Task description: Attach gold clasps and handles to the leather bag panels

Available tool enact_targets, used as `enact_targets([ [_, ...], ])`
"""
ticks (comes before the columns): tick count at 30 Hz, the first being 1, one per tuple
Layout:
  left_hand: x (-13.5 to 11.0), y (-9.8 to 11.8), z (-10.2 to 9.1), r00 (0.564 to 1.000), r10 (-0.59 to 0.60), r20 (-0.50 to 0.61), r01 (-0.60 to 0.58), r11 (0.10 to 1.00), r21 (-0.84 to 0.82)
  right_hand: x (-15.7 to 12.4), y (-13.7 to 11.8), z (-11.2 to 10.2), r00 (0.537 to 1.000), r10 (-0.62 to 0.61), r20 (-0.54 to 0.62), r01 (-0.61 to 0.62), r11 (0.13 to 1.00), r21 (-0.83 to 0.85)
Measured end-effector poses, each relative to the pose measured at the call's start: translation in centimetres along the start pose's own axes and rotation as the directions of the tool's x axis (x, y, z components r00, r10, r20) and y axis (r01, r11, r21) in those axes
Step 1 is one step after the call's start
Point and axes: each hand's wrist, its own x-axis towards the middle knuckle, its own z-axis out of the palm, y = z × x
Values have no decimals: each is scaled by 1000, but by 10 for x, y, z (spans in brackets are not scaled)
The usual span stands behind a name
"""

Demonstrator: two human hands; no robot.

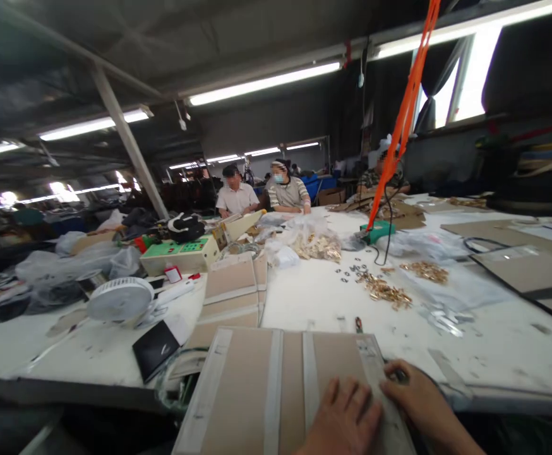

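A large tan panel [247, 379] with pale strips running along it lies in front of me and overhangs the near edge of the table. My left hand [345, 417] rests flat on its right part, fingers stretched out and slightly apart. At the panel's right edge, my right hand [415, 395] is closed, thumb and index finger curled round a small dark thing I cannot make out. Just beyond the panel stands a small red-and-green object [359, 325]. Similar tan panels [231, 287] lie stacked behind it to the left.
Gold-coloured metal pieces [384, 291] are heaped on the white table [299, 303], near clear plastic bags [314, 237]. Leftward are a black booklet [155, 349], a round white object [120, 298] and a green-topped machine [181, 254]. Orange strands [402, 120] hang down. Co-workers [288, 189] sit opposite.
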Motion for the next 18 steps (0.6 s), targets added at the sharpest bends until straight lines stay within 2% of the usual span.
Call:
enact_targets([
  [1, -3, 7, -17, 999, 40, 22, -39, 999, -25, -1, -6, -3, 986, 132, 101, -132, 991, -13],
  [2, -4, 13, -34, 999, 19, 27, -17, 999, -46, -1, -10, -6, 964, 202, 175, -196, 979, -50],
  [4, 0, 20, -62, 997, 2, 80, 2, 998, -56, 2, -16, -12, 951, 226, 210, -200, 970, -136],
  [6, 8, 20, -78, 989, 19, 148, -13, 999, -44, 6, -17, -17, 939, 242, 246, -192, 959, -209],
  [10, 17, 16, -86, 976, 57, 211, -53, 998, -25, 6, -16, -22, 908, 292, 301, -211, 938, -274],
  [18, 14, 16, -78, 978, 53, 200, -49, 998, -27, -8, -13, -22, 861, 348, 370, -284, 934, -218],
])
